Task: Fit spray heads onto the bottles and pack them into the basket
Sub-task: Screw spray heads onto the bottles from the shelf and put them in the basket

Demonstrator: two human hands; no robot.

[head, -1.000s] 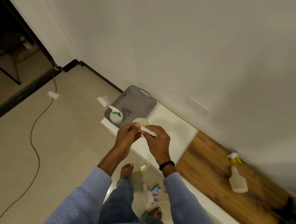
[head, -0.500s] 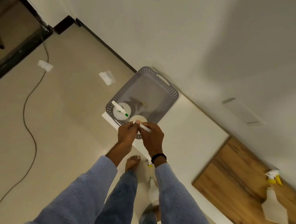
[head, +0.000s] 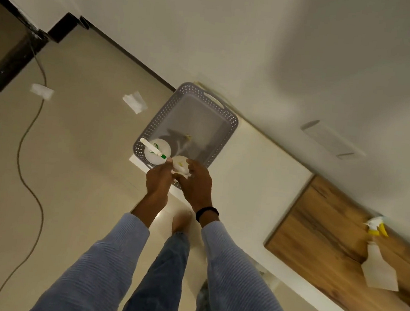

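Observation:
A grey perforated basket (head: 228, 117) sits at the left end of a white counter (head: 260, 171). Inside its near left corner stands a white bottle with a green-tipped spray head (head: 157, 151). Both hands hold a second pale bottle with a white spray head (head: 181, 166) over the basket's near edge. My left hand (head: 158, 179) grips it from the left, my right hand (head: 197, 183) from the right; the hands hide most of it. A third bottle with a yellow spray head (head: 377, 259) lies on the wooden section (head: 317, 230) at the right.
The counter runs along a pale wall. Two scraps of white paper (head: 135, 101) (head: 41, 91) and a thin cable (head: 27, 141) lie on the beige floor to the left. My legs and a bare foot (head: 182, 221) are below the counter edge.
The camera view has tilted down and closer, so the basket sits nearer the centre. Both hands have lowered the bottle toward the basket's near edge, beside the green-tipped one.

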